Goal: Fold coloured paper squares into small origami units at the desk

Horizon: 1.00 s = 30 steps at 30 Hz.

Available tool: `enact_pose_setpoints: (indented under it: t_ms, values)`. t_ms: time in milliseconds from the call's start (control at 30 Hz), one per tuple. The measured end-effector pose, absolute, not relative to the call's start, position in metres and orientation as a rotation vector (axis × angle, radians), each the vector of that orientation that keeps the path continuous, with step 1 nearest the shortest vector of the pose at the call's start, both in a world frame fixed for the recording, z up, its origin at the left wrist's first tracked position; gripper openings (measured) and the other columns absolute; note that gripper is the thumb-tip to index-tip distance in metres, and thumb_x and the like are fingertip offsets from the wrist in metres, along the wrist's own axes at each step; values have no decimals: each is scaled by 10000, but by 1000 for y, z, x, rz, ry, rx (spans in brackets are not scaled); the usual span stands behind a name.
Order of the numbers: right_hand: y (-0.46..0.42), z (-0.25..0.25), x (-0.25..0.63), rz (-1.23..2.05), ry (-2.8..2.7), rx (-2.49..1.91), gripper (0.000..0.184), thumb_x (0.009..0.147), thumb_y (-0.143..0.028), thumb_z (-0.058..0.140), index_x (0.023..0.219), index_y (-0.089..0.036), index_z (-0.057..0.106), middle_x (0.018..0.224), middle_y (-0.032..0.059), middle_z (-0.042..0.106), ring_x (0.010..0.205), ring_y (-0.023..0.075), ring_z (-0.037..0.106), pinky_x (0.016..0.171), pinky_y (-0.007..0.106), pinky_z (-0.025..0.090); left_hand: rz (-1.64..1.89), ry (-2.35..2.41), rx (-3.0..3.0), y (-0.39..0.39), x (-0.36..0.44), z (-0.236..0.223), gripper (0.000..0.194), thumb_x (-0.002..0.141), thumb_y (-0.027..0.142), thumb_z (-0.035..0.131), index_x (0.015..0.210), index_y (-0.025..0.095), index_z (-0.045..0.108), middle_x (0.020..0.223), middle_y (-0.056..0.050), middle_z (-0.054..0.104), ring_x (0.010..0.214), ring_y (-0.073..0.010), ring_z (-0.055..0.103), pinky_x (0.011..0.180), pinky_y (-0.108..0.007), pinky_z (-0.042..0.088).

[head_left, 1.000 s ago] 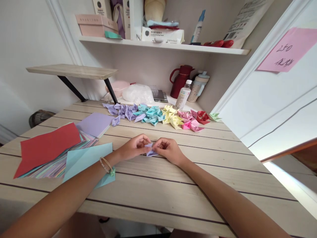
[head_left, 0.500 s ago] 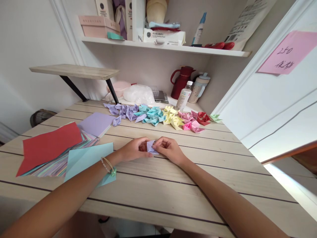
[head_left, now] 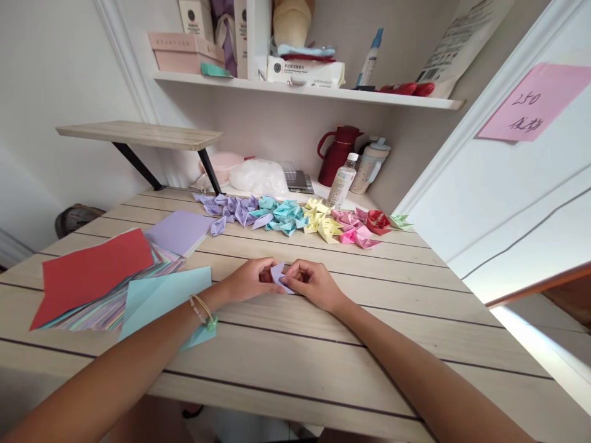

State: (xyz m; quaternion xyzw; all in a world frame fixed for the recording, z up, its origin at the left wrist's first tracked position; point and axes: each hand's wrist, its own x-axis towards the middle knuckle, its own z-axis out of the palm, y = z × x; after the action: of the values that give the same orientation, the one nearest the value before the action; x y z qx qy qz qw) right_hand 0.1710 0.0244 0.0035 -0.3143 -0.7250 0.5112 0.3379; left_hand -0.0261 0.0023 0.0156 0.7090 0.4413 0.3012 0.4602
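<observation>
Fingers (head_left: 299, 269) of left hand (head_left: 246, 281) and right hand (head_left: 322, 287) tight on folded purple paper (head_left: 277, 272), tip forward, long axis unclear

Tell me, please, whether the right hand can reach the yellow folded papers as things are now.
Probably yes: the yellow folded papers lie ahead of the right hand, with only table boards visible between. However, that hand holds the small purple paper, so it would likely need to let go first.
</observation>
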Motion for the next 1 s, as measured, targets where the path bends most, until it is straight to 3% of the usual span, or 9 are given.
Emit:
enact_pose_setpoints:
  t_ms: [267, 367, 467, 633, 800, 900, 1000]
  values:
    - [23, 5, 172, 1266, -1932, -836, 179, 760, -332, 621, 775, -154, 613, 646, 1, 590, 531, 81, 447, 487, 205, 353, 763, 1082, 1720, 3, -26, 11, 304, 737, 437, 642, 781, 152, 545, 677, 3, 570, 590, -115, 535, 546, -234, 414]
    - [23, 4, 172, 1233, -1948, -852, 174, 765, -329, 611, 773, -155, 625, 654, 10, 606, 544, 91, 469, 492, 208, 370, 778, 1090, 1767, 0, -26, 15, 360, 768, 421, 615, 1020, 169, 566, 677, 10, 570, 581, -114, 524, 532, -225, 404]
    - [24, 4, 172, 1224, -1975, -850, 179, 758, -334, 620, 770, -157, 643, 661, 15, 615, 549, 95, 476, 500, 214, 382, 773, 1101, 1822, -2, -26, 19, 529, 776, 387, 618, 1249, 198, 473, 648, 24, 553, 573, -115, 504, 517, -217, 380]
    - [26, 3, 173, 1234, -1993, -855, 228, 737, -388, 648, 765, -162, 666, 610, -1, 577, 529, 91, 434, 483, 214, 358, 760, 1038, 1801, -3, -27, 18, 560, 772, 353, 627, 1287, 202, 467, 674, 20, 561, 618, -123, 520, 566, -231, 402]
    - [27, 0, 172, 1253, -1969, -890, 294, 736, -447, 650, 760, -154, 650, 619, 1, 581, 525, 88, 434, 478, 213, 344, 814, 978, 1683, -2, -27, 17, 761, 698, 319, 711, 1358, 212, 348, 744, 13, 586, 681, -130, 549, 617, -245, 412]
    - [24, 6, 174, 1089, -1904, -905, 271, 756, -435, 635, 759, -164, 644, 681, 28, 629, 565, 112, 501, 525, 236, 407, 838, 963, 1632, 0, -28, 16, 824, 691, 332, 721, 1378, 202, 284, 739, 11, 581, 676, -129, 558, 612, -243, 402]
    - [27, 18, 188, 655, -1726, -953, 221, 770, -399, 628, 764, -179, 652, 750, 63, 664, 652, 152, 567, 618, 282, 471, 832, 974, 1618, 2, -29, 13, 822, 704, 356, 708, 1379, 213, 261, 716, 25, 567, 621, -114, 549, 582, -234, 386]
